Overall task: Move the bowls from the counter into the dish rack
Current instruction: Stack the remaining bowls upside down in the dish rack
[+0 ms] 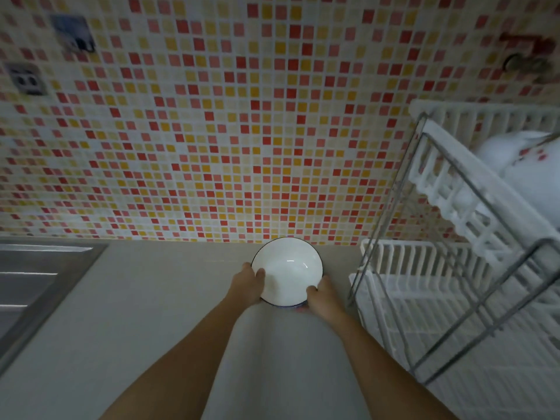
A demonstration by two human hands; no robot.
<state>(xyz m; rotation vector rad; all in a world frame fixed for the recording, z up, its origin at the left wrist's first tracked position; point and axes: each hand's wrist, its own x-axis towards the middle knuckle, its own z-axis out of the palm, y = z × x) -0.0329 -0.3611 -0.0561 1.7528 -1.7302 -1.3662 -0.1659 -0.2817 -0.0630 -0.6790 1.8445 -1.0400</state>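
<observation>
1. Bowl (288, 269): one white bowl with a thin dark rim stands out clearly, held over the counter (151, 313) close to the tiled wall (212, 131). A blue-edged sliver shows under its near side; whether that is a second bowl stacked beneath cannot be told.
2. Dish rack (454, 268): one rack, with two tiers of white slatted trays in a metal wire frame, stands just to the right of the bowl. White crockery with small red marks (521, 159) already sits in the upper tier; it is too blurred to count.
3. Hands: two, both bare-armed. The left hand (247, 283) is on the bowl's left edge, the right hand (322, 294) on its near right edge.
4. Edges and room: the bowl's far rim lies near the line where the counter meets the wall. To the bowl's left the counter is bare as far as the steel sink (36, 283). To its right, a narrow strip of counter separates the bowl from the rack's lower tray.
5. Grip: each hand is curled around the rim, thumb laid over the inside edge and fingers hidden beneath. Together they clasp the bowl from opposite sides; neither hand touches anything else.
</observation>
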